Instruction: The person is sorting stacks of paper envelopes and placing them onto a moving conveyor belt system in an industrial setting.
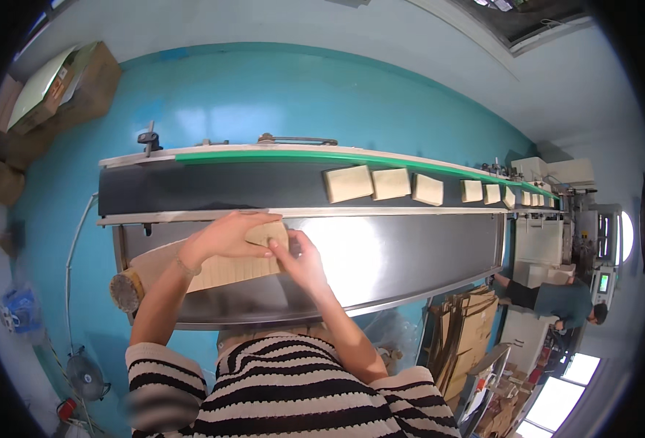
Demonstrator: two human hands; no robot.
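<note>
Clamped with left grip (224, 236) and right grip (304, 266) on a beige piece (265, 233), between the two. Likely light, somewhat soft, easily creased and not very slippery; best taken by opposite edges with gentle pressure. Looks flat, pale and matt, partly covered by the grip. Sits close to a ribbed beige row (235, 273) over the steel surface (439, 248) below the grip. Farther out, faces a dark belt (249, 188) bearing similar pale packs (348, 184).

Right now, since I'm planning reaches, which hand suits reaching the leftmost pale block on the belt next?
Probably the right hand: it sits farther right, toward that pale block on the belt, while the left hand is farther left.
</note>
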